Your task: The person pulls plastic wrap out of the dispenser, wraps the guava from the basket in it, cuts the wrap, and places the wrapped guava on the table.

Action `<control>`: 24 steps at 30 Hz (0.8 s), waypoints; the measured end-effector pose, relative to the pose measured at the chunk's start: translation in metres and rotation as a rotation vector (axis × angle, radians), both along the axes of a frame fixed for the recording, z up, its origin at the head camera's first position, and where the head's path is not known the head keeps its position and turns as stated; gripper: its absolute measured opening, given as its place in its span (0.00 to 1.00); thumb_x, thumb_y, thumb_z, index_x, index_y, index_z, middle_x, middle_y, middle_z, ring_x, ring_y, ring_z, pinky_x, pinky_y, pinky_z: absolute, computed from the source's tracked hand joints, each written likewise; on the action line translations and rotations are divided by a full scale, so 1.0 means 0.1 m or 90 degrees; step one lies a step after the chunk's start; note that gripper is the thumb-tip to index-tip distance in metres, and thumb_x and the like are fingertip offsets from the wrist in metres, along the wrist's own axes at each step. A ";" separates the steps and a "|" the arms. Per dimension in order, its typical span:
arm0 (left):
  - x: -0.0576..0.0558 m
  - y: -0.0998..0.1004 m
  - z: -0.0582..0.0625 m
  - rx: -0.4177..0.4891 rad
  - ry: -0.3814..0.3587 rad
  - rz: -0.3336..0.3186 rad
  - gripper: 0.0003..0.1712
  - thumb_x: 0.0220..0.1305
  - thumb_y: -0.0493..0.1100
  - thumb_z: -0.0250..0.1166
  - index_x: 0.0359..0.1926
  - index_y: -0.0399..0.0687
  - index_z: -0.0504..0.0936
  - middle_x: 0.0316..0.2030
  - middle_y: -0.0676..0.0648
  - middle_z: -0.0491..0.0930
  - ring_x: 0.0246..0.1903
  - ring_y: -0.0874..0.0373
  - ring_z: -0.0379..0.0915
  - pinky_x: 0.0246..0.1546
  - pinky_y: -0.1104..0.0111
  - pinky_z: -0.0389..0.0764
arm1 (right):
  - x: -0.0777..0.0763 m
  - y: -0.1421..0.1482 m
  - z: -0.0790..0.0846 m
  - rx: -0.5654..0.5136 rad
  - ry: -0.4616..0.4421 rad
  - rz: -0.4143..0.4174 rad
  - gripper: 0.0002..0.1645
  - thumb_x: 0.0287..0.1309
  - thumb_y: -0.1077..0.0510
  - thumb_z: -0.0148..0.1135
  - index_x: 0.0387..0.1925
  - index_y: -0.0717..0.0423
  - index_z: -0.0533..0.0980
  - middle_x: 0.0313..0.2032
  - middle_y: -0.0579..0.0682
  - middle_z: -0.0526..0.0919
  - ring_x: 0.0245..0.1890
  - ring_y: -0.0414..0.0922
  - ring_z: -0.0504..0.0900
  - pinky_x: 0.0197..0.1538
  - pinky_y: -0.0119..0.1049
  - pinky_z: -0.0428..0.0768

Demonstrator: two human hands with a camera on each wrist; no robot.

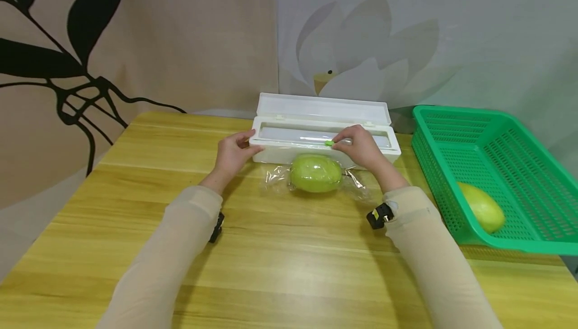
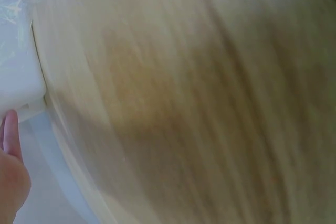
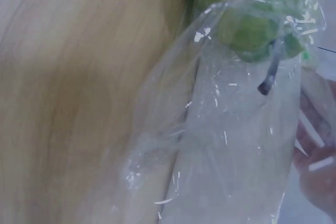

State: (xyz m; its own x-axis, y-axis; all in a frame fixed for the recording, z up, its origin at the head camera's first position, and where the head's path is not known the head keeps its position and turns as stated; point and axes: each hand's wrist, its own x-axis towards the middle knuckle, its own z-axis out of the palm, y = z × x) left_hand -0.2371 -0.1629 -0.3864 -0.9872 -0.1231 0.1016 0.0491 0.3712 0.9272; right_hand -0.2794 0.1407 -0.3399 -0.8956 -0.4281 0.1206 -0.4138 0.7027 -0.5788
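Note:
A white cling film dispenser box (image 1: pixel 280 154) stands at the back of the table, its lid (image 1: pixel 322 108) tipped back and a roll of film inside. My left hand (image 1: pixel 231 154) holds the box's left end between thumb and fingers. With thumb and fingertips, my right hand (image 1: pixel 358 146) pinches the small green slider cutter (image 1: pixel 329 143) on the front rim. Against the box's front lies a green melon (image 1: pixel 316 173) wrapped in clear film (image 1: pixel 276 176), loose film spreading at both ends. In the right wrist view the melon's stem (image 3: pixel 266 85) shows through the film.
On the right a green plastic basket (image 1: pixel 478 156) holds one yellow-green melon (image 1: pixel 482 207). Behind the wooden table (image 1: pixel 289 269) rises a wall (image 1: pixel 203 33) with painted leaves. The box's lid stands close to that wall.

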 end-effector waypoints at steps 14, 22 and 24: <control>0.00 0.01 0.00 -0.011 0.004 -0.011 0.32 0.51 0.40 0.71 0.58 0.38 0.74 0.58 0.39 0.74 0.52 0.48 0.77 0.47 0.70 0.80 | 0.03 0.16 -0.06 -0.020 -0.028 -0.047 0.13 0.58 0.59 0.61 0.41 0.65 0.80 0.51 0.63 0.78 0.58 0.58 0.70 0.64 0.52 0.66; 0.00 -0.04 -0.01 -0.013 0.007 0.004 0.31 0.51 0.40 0.71 0.57 0.39 0.75 0.58 0.40 0.74 0.52 0.48 0.77 0.49 0.68 0.80 | 0.03 0.33 -0.14 -0.082 -0.024 -0.066 0.12 0.58 0.62 0.60 0.41 0.68 0.79 0.49 0.65 0.79 0.54 0.59 0.74 0.59 0.52 0.72; 0.00 -0.04 0.00 -0.009 0.005 0.002 0.31 0.51 0.40 0.71 0.57 0.39 0.75 0.58 0.41 0.74 0.52 0.49 0.77 0.48 0.69 0.80 | 0.03 0.35 -0.14 -0.080 -0.017 -0.072 0.12 0.58 0.61 0.61 0.41 0.67 0.80 0.48 0.64 0.79 0.54 0.59 0.74 0.59 0.52 0.72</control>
State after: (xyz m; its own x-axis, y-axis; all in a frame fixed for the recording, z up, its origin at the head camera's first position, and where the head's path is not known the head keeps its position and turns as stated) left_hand -0.2374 -0.1664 -0.3869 -0.9860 -0.1242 0.1108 0.0552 0.3843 0.9216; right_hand -0.2764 0.1757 -0.3536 -0.9409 -0.3075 0.1420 -0.3193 0.6651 -0.6750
